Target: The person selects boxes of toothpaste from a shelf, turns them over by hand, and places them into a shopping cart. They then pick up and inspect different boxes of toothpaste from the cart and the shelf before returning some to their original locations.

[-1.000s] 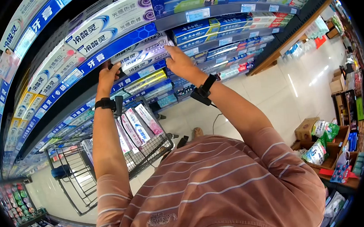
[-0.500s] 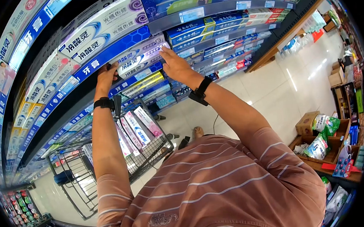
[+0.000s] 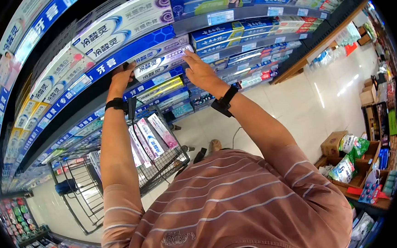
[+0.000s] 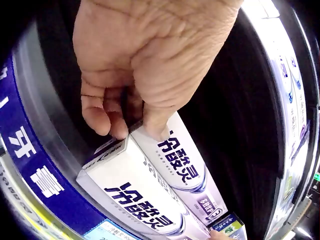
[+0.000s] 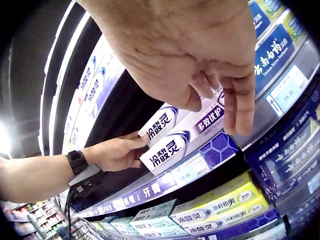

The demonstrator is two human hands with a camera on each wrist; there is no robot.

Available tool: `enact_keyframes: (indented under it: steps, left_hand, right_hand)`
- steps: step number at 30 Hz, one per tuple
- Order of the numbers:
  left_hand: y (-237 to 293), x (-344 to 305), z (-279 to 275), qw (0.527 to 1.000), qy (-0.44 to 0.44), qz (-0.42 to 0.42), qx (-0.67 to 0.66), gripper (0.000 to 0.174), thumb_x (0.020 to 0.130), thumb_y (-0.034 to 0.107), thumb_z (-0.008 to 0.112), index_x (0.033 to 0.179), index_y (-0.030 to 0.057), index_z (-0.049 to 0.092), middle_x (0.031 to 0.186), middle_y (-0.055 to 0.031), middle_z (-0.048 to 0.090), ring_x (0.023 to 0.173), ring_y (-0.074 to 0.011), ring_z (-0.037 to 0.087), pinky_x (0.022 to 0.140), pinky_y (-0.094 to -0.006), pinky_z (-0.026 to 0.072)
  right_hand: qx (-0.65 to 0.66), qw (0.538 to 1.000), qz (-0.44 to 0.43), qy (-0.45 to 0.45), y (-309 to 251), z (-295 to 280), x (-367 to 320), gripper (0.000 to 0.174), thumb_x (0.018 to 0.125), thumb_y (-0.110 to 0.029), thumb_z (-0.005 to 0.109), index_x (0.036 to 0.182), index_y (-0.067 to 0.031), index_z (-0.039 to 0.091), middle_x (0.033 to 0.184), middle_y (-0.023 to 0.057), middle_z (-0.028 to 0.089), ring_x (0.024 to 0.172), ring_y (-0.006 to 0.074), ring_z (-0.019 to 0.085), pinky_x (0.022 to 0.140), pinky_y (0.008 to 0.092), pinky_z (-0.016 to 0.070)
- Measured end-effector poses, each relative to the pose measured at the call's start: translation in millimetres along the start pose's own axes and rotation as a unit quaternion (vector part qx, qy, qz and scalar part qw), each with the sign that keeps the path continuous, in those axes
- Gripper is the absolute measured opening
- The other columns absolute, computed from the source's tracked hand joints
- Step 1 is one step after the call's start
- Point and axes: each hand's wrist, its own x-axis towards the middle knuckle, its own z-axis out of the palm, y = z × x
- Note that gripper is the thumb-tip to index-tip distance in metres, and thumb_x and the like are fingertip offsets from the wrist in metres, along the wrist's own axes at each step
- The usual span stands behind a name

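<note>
Pinching the left end of white toothpaste boxes [image 3: 157, 68] on the shelf [image 5: 150, 188], the L hand [image 3: 121, 81] has fingers curled, while the R hand [image 3: 201, 75], unclenched w/ two fingers extended, touches the boxes' right end.

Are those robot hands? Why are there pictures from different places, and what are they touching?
No robot here: these are a person's bare hands. One picture looks down from a camera on the head. The other two come from cameras strapped to the wrists, like this little black one. The left hand grips the ends of two white boxes on a shelf labelled toothpaste in Chinese. The right hand touches their other end. Below, a wire cart holds more boxes.
</note>
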Motion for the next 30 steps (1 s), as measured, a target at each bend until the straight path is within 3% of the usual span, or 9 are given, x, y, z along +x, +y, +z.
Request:
enact_keyframes:
  steps: [5,8,9,11,15,19,21,24,30]
  left_hand:
    - [-4,-11,-3,0.997,0.011,0.058,-0.049,0.045,0.092,0.033,0.071,0.126,0.0044,0.061,0.089,-0.0044,0.068,0.067,-0.0100,0.060,0.057,-0.0253,0.0500]
    - [-20,-39,-14,0.997,0.046,0.000,-0.063,0.056,0.093,0.029,0.071,0.141,0.0051,0.052,0.113,-0.0087,0.069,0.077,-0.0132,0.065,0.058,-0.0280,0.0518]
    - [-33,-57,-14,0.987,0.096,0.062,-0.110,0.056,0.094,0.026,0.070,0.143,0.0058,0.049,0.125,-0.0100,0.066,0.077,-0.0133,0.065,0.057,-0.0274,0.0507]
    - [-67,-86,-31,0.981,0.114,0.051,-0.147,0.053,0.096,0.024,0.068,0.142,0.0059,0.049,0.133,-0.0106,0.062,0.077,-0.0132,0.065,0.057,-0.0264,0.0491]
    - [-147,-171,-85,0.965,0.215,-0.032,-0.148,0.046,0.098,0.027,0.065,0.136,0.0049,0.052,0.111,-0.0075,0.066,0.078,-0.0134,0.065,0.059,-0.0270,0.0492]
    - [-275,-252,-135,0.938,0.300,-0.147,-0.090,0.041,0.096,0.032,0.067,0.122,0.0018,0.058,0.097,-0.0073,0.067,0.077,-0.0136,0.065,0.061,-0.0301,0.0513]
    - [-397,-285,-153,0.924,0.333,-0.183,0.036,0.047,0.093,0.038,0.066,0.116,-0.0026,0.060,0.097,-0.0223,0.070,0.089,-0.0344,0.070,0.075,-0.0422,0.0545]
    - [-443,-332,-179,0.889,0.265,-0.350,0.131,0.054,0.086,0.039,0.070,0.113,-0.0069,0.062,0.107,-0.0305,0.068,0.107,-0.0452,0.065,0.091,-0.0502,0.0510]
    - [-500,-362,-192,0.870,0.266,-0.387,0.152,0.053,0.085,0.038,0.070,0.117,-0.0032,0.060,0.112,-0.0265,0.068,0.108,-0.0433,0.064,0.092,-0.0475,0.0513]
  right_hand:
    - [0.071,0.997,-0.008,0.031,-16,-1,-11,0.049,0.092,-0.012,0.051,0.139,0.0022,0.052,0.155,0.0161,0.042,0.135,0.0364,0.048,0.111,0.0424,0.0417]
    - [0.152,0.988,0.017,-0.010,-24,4,-28,0.041,0.096,-0.010,0.053,0.136,-0.0012,0.054,0.149,0.0180,0.048,0.126,0.0363,0.057,0.102,0.0390,0.0489]
    - [0.185,0.981,0.038,-0.034,-28,4,-35,0.040,0.096,-0.009,0.053,0.135,-0.0022,0.055,0.147,0.0183,0.050,0.124,0.0359,0.058,0.099,0.0381,0.0508]
    - [0.194,0.980,0.019,-0.035,-17,22,-49,0.038,0.097,-0.007,0.054,0.135,-0.0036,0.055,0.143,0.0179,0.054,0.113,0.0321,0.065,0.091,0.0356,0.0543]
    - [0.266,0.951,0.118,-0.108,-24,46,-74,0.038,0.099,-0.008,0.054,0.137,-0.0056,0.054,0.126,0.0122,0.064,0.086,0.0185,0.073,0.073,0.0315,0.0585]
    - [0.251,0.934,0.173,-0.187,-39,74,-83,0.038,0.100,-0.011,0.053,0.138,-0.0062,0.053,0.125,0.0114,0.065,0.089,0.0180,0.072,0.072,0.0310,0.0582]
    - [0.240,0.930,0.182,-0.210,-56,88,-84,0.038,0.101,-0.011,0.052,0.138,-0.0054,0.053,0.129,0.0118,0.063,0.090,0.0178,0.072,0.072,0.0308,0.0581]
    - [0.228,0.924,0.189,-0.243,-82,110,-85,0.038,0.101,-0.012,0.051,0.138,-0.0038,0.053,0.133,0.0124,0.061,0.092,0.0180,0.071,0.073,0.0305,0.0578]
    - [0.227,0.903,0.214,-0.296,-114,154,-95,0.038,0.101,-0.011,0.051,0.138,-0.0020,0.053,0.134,0.0120,0.060,0.092,0.0177,0.070,0.074,0.0295,0.0572]
